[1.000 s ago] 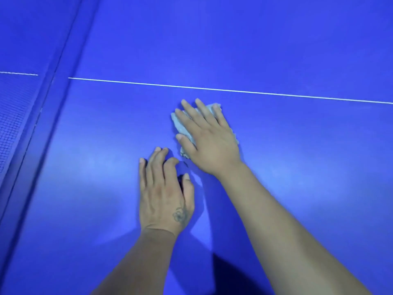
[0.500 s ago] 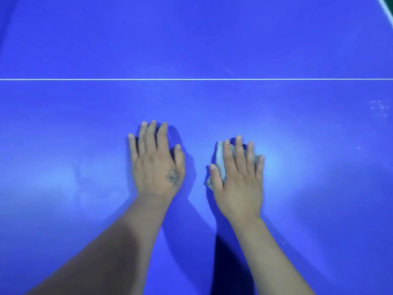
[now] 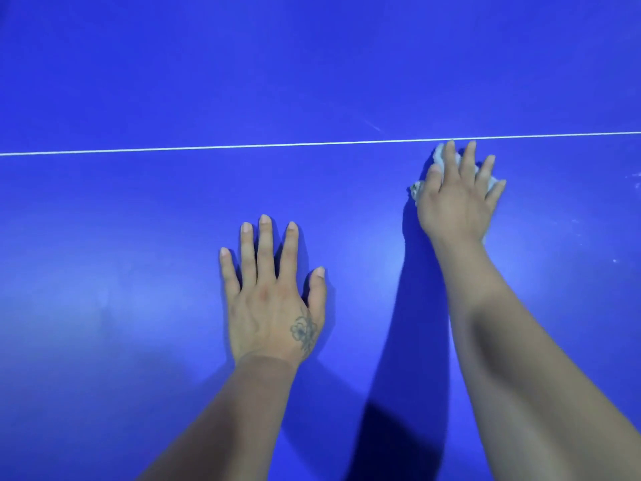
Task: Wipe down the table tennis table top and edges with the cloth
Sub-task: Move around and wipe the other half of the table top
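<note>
**While the cloth is working the centre line, the spare hand is bracing**

While I'm watching from the head view, the right hand point(image 3: 458, 199) is pressing the cloth point(image 3: 439, 157) flat against the table top point(image 3: 121, 237), out at about two o'clock from the middle of the picture. Its fingers are lying spread and nearly straight over the bunched fabric, so it is pushing down on the cloth, not clutching it; only pale edges are peeking out at the fingertips and beside the thumb. That flat palm is spreading the pressure, which I judge is what a wiping stroke wants.

The fingertips are just reaching the white line point(image 3: 242, 146), so the cloth is sitting right against it on the near side.

The left hand point(image 3: 274, 300) is lying at six o'clock, palm down, fingers straight and fanned, holding nothing. I'm reading it as a prop, taking the person's weight as the right arm is stretching across the surface.

Pale specks point(image 3: 636, 178) are showing at three o'clock, beside the right hand and well apart from the left. I'm guessing that patch is wanting the cloth soon. No edge of the table is showing, so I judge the edges are not yet in hand.
</note>
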Tool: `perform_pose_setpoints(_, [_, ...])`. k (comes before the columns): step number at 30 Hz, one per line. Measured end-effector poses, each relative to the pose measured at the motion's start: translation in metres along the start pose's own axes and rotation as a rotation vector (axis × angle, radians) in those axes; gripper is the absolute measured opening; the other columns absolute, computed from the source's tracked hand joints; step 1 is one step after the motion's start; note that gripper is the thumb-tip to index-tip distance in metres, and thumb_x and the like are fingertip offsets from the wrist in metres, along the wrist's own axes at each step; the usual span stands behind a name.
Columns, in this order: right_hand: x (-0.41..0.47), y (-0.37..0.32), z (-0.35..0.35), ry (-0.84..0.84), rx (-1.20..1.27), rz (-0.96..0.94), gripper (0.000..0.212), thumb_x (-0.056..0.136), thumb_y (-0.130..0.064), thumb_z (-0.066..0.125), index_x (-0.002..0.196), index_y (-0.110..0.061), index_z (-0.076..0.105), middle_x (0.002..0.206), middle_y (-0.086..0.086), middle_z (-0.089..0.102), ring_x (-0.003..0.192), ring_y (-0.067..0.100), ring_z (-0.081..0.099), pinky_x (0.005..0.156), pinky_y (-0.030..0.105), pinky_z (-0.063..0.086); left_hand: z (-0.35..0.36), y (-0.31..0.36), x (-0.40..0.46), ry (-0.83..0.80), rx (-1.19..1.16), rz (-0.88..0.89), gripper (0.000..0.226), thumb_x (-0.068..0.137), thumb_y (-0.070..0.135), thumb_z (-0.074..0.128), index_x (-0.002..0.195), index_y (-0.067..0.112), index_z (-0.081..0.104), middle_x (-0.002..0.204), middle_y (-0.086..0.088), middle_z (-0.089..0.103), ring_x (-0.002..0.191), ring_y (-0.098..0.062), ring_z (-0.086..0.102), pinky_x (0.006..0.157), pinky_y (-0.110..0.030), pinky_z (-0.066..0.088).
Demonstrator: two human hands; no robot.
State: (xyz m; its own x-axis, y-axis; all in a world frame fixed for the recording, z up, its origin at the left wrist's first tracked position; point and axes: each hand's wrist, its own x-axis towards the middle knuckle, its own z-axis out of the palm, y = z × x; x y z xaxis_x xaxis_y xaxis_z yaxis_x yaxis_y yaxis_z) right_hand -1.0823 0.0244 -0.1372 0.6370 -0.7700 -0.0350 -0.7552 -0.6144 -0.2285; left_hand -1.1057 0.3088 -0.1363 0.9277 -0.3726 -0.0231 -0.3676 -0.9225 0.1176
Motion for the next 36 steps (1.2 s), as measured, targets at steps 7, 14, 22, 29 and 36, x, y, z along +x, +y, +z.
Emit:
perform_pose_setpoints(7, [0.06, -0.08, 0.01, -0.068, -0.025, -0.11, 0.062, 0.112, -0.044, 0.02, 0.172, -0.032, 0.014, 0.181, 0.0, 0.004, 0.166, 0.033, -0.005, 0.131, 0.062, -0.005, 0.0, 0.001, 0.0, -0.02, 0.013, 0.007, 0.073, 0.108, 0.061, 0.025, 0.171, 0.024, 0.018, 0.179, -0.009, 0.008, 0.166, -0.029, -0.002, 0.131, -0.061, 0.01])
perform_pose_setpoints(14, [0.059, -0.161, 0.03, -0.132, -0.06, -0.43, 0.066, 0.109, -0.056, 0.024, 0.171, -0.034, 0.017, 0.18, -0.004, 0.009, 0.166, 0.032, -0.001, 0.131, 0.06, -0.002, 0.003, 0.0, 0.001, 0.02, -0.002, 0.002, 0.072, 0.109, 0.053, 0.025, 0.171, 0.016, 0.016, 0.179, -0.007, 0.011, 0.166, -0.028, 0.002, 0.131, -0.061, 0.012])
perform_pose_setpoints(22, [-0.021, -0.138, 0.036, -0.1, -0.051, -0.651, 0.063, 0.109, -0.051, 0.024, 0.169, -0.033, 0.029, 0.178, -0.005, 0.02, 0.166, 0.029, 0.011, 0.132, 0.056, 0.006, 0.004, 0.002, 0.001, 0.069, -0.039, -0.044, 0.072, 0.109, 0.045, 0.023, 0.169, 0.006, 0.016, 0.178, -0.01, 0.016, 0.166, -0.025, 0.01, 0.131, -0.059, 0.015])
perform_pose_setpoints(29, [-0.106, -0.077, 0.03, -0.04, 0.028, -0.622, 0.059, 0.109, -0.047, 0.027, 0.165, -0.031, 0.041, 0.175, -0.003, 0.03, 0.164, 0.029, 0.019, 0.132, 0.054, 0.01, 0.008, 0.001, 0.0, 0.117, -0.068, -0.049, 0.071, 0.109, 0.044, 0.024, 0.168, 0.006, 0.022, 0.176, -0.011, 0.023, 0.165, -0.025, 0.015, 0.132, -0.058, 0.014])
perform_pose_setpoints(36, [-0.139, 0.01, 0.008, 0.001, 0.068, -0.281, 0.06, 0.112, -0.046, 0.021, 0.169, -0.03, 0.031, 0.178, -0.007, 0.023, 0.166, 0.025, 0.011, 0.134, 0.051, 0.009, 0.007, 0.001, -0.001, 0.106, -0.051, -0.057, 0.07, 0.109, 0.046, 0.022, 0.168, 0.008, 0.024, 0.177, -0.007, 0.021, 0.165, -0.022, 0.012, 0.133, -0.055, 0.011])
